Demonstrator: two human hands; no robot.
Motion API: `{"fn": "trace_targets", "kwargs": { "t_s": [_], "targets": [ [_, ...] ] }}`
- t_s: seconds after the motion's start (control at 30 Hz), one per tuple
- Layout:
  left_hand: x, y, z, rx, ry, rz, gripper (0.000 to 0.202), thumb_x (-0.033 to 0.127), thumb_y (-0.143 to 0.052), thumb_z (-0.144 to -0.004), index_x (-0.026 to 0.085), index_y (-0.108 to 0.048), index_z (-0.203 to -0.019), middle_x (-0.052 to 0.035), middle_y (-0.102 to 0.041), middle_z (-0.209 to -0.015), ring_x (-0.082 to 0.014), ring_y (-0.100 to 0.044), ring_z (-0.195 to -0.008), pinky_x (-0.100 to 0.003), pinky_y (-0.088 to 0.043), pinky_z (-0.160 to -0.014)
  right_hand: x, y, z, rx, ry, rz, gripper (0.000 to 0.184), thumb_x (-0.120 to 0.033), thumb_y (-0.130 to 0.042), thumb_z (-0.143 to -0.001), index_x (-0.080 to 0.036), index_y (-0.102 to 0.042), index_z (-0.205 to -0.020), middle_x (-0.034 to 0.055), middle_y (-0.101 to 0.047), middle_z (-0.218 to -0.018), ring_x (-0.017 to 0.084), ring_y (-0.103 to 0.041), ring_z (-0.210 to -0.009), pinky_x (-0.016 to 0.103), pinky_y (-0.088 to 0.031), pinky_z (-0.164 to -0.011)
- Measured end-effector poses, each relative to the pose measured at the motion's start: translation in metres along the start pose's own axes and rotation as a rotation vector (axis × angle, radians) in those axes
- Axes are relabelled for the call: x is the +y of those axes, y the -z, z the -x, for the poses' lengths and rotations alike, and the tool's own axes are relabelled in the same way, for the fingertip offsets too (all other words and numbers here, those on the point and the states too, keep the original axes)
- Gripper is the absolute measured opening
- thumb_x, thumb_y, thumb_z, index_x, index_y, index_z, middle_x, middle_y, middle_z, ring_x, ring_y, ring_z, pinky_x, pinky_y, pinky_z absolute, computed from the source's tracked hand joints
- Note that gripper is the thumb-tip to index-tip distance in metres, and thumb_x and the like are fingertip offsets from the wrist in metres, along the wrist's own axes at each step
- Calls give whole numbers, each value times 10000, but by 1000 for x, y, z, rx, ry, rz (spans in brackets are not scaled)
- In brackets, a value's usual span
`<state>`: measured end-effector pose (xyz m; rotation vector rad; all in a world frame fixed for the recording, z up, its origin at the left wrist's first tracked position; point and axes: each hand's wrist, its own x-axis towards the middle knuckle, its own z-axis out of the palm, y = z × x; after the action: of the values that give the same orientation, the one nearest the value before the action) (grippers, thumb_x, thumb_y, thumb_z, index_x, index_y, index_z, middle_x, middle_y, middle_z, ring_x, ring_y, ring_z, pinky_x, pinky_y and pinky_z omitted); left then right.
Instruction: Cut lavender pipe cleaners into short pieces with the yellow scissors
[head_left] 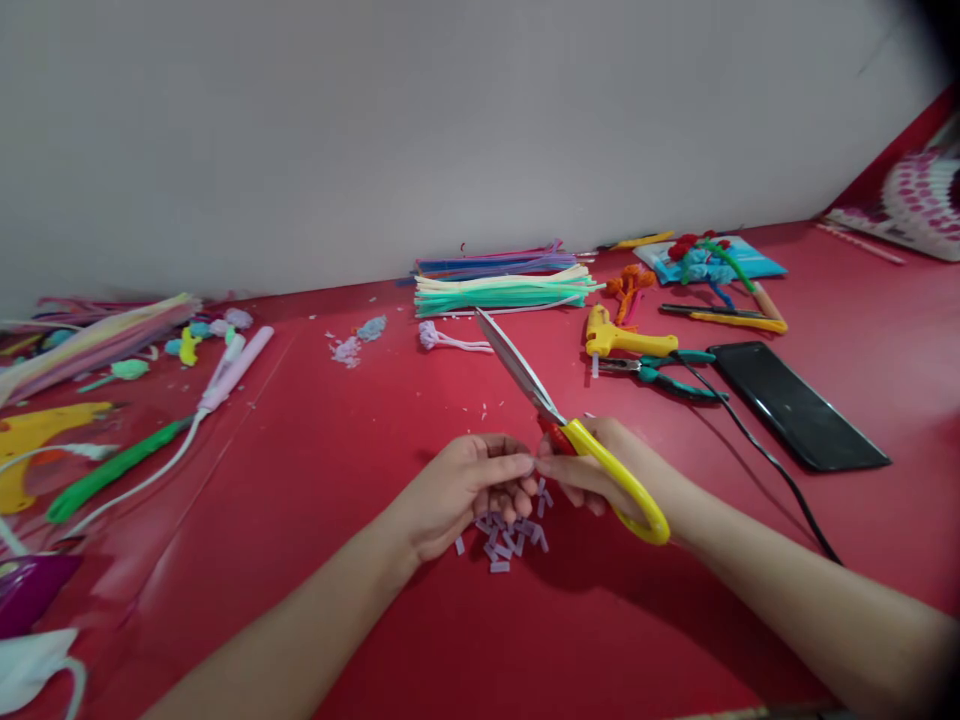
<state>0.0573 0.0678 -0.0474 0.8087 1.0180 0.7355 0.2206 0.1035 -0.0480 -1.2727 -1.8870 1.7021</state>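
Gripping shut yellow scissors [559,420], right hand [600,472] meets left hand [465,490], fingertips pinched together, contents unclear, over lilac cut bits [510,537] — likely feather-light, soft, scatter-prone; best pinched singly mid-length.

Left hand [465,487] and right hand [600,470] touch, both curled.

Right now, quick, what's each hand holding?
Left hand: fingertips pinched shut above the lilac cut pieces; what they pinch cannot be told.
Right hand: closed on the yellow-handled scissors, blades together.
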Motion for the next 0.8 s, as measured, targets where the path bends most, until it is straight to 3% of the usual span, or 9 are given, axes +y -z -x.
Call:
{"fn": "trace_targets", "kwargs": {
  "t_s": [0.37,0.8],
  "targets": [
    [-1,-5,1,99,-43,-46,112,193,-555,-657,107,-543,-728,-47,-585,-597,-104,-545,-513,-207,-427,-497,-1,-2,3,60,38,48,102,-252,-436,-668,-169,-462,-616,-47,-469,-464,55,-422,-379,149,-312,-355],
    [-1,-18,3,267,-121,-266,62,185,-539,-634,138,-545,-674,12,-546,-497,-103,-521,-462,-215,-427,-475,7,-9,1,171,138,47,79,-244,-462,-643,-166,-464,-657,-71,-390,-474,44,-372,-394,152,-269,-371]
  ]
}}
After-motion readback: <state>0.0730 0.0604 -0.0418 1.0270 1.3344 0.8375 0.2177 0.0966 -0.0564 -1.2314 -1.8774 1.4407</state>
